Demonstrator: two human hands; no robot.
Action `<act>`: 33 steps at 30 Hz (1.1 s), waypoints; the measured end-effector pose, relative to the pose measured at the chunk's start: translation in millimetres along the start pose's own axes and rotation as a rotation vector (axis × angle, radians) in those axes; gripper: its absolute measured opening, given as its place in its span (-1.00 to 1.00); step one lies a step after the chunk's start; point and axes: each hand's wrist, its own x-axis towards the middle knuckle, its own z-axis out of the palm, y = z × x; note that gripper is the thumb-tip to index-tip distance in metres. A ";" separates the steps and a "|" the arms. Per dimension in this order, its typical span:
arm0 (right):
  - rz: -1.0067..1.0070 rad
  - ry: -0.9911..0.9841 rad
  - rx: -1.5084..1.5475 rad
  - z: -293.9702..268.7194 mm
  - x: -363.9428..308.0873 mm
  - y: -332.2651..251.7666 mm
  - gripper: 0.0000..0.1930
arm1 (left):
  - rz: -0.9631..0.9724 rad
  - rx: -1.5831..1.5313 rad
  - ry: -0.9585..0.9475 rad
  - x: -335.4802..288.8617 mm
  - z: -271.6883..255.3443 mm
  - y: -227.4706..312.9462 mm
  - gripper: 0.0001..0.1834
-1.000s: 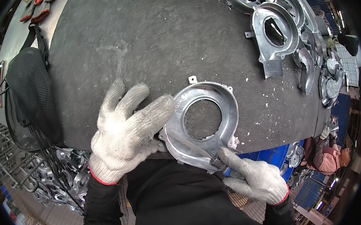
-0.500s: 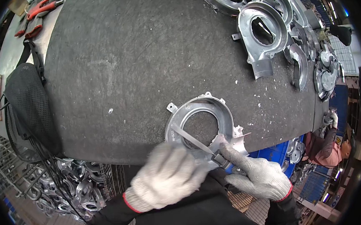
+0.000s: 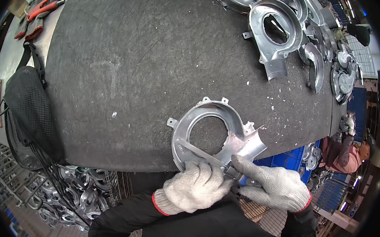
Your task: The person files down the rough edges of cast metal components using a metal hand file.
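A silvery cast-metal housing (image 3: 183, 131), ring-shaped with a flared spout and small lugs, lies at the near edge of the dark table. My left hand (image 3: 195, 187), in a pale knit glove with a red cuff, is curled on its lower rim. Gloved likewise, my right hand (image 3: 276, 186) is closed round the dark handle of a flat-bladed tool (image 3: 200, 153). The blade slants up and left across the lower left part of the ring. Rough pale metal edging (image 3: 249, 127) shows beside the spout. My fingers hide the housing's lowest part.
More housings (image 3: 276, 29) are heaped at the far right. A black mesh bag (image 3: 31, 112) and red-grey gloves (image 3: 37, 19) lie left. Below the table stand a wire basket of castings (image 3: 78, 194) and a blue bin (image 3: 285, 160). Another person (image 3: 349, 156) is at the right.
My left hand, blurred before, has moved slightly right and down onto the rim. The housing has turned a little counterclockwise, its lugs shifting left. My right hand keeps hold of the tool.
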 end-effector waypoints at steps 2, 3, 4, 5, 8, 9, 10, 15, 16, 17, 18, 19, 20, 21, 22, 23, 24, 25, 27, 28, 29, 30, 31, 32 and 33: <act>-0.033 0.015 -0.006 0.6 0.7 -0.1 -0.24 | -0.017 0.015 0.046 -0.3 2.6 0.7 -0.64; -0.036 0.009 -0.029 -1.0 1.6 -0.3 -0.24 | -0.013 0.011 0.050 0.8 2.6 0.7 -0.64; -0.039 0.004 -0.052 -3.0 2.3 -0.5 -0.24 | -0.022 -0.008 0.034 1.8 1.5 1.0 -0.65; -0.033 0.007 -0.053 -5.0 2.1 -0.9 -0.24 | -0.030 -0.026 0.018 2.7 1.1 1.5 -0.65; 0.148 0.047 0.147 -15.9 3.3 -11.3 -0.26 | -0.018 0.030 0.010 1.7 4.8 6.0 -0.66; 0.151 0.049 0.148 -17.8 5.6 -12.9 -0.26 | -0.016 0.029 0.012 2.7 5.8 7.2 -0.66; 0.138 0.032 0.099 -19.2 7.5 -13.9 -0.26 | -0.037 0.056 0.031 4.2 6.9 8.4 -0.67; 0.270 -0.032 0.105 -25.0 5.9 -18.0 -0.26 | -0.061 0.070 0.057 6.1 9.1 11.8 -0.68; 0.273 -0.015 0.139 -21.7 8.0 -13.9 -0.25 | -0.064 0.068 0.063 5.1 11.0 12.3 -0.68; 0.277 -0.015 0.142 -17.0 8.3 -9.9 -0.25 | -0.061 0.062 0.070 5.0 11.8 12.5 -0.68; 0.165 0.032 0.132 -11.8 8.1 -6.0 -0.23 | -0.058 0.058 0.069 5.7 12.0 12.9 -0.68; 0.053 0.079 0.122 -9.3 7.5 -4.1 -0.20 | -0.071 0.054 0.077 6.8 12.3 13.5 -0.68; 0.052 0.077 0.123 -11.7 7.0 -5.2 -0.20 | -0.087 0.054 0.083 7.4 13.0 13.6 -0.68; 0.138 0.043 0.130 -16.5 5.7 -8.1 -0.21 | -0.088 0.054 0.081 8.0 12.9 13.2 -0.68; 0.225 0.009 0.136 -19.8 5.9 -9.8 -0.21 | -0.072 0.054 0.060 9.0 12.3 12.6 -0.67; 0.228 0.011 0.138 -19.8 8.1 -10.7 -0.21 | -0.052 0.052 0.040 9.7 11.8 12.2 -0.67; 0.169 0.026 0.140 -18.7 11.3 -11.2 -0.20 | -0.048 0.049 0.042 9.2 12.2 12.6 -0.67; 0.111 0.041 0.141 -17.2 13.9 -10.3 -0.20 | -0.077 0.051 0.043 8.2 12.9 13.4 -0.66; 0.050 0.070 0.108 -13.4 7.1 -2.9 -0.22 | -0.113 0.055 0.047 8.7 12.6 16.3 -0.66; 0.181 0.039 0.151 -16.5 1.3 -3.6 -0.22 | -0.104 0.073 0.074 10.5 11.4 17.2 -0.64; 0.314 0.012 0.197 -19.4 -2.0 -3.0 -0.23 | -0.090 0.090 0.103 13.0 11.6 16.5 -0.63; 0.319 0.018 0.196 -20.5 -3.1 -0.4 -0.23 | -0.086 0.088 0.109 12.6 12.8 16.8 -0.63; 0.353 0.026 0.219 -20.7 -3.4 3.4 -0.22 | -0.086 0.074 0.098 10.1 14.2 17.6 -0.62; 0.387 0.034 0.243 -20.4 -3.5 7.3 -0.21 | -0.085 0.060 0.087 8.8 15.1 17.4 -0.61; 0.421 0.042 0.268 -20.2 -4.0 10.4 -0.20 | -0.078 0.058 0.092 9.8 13.7 16.1 -0.61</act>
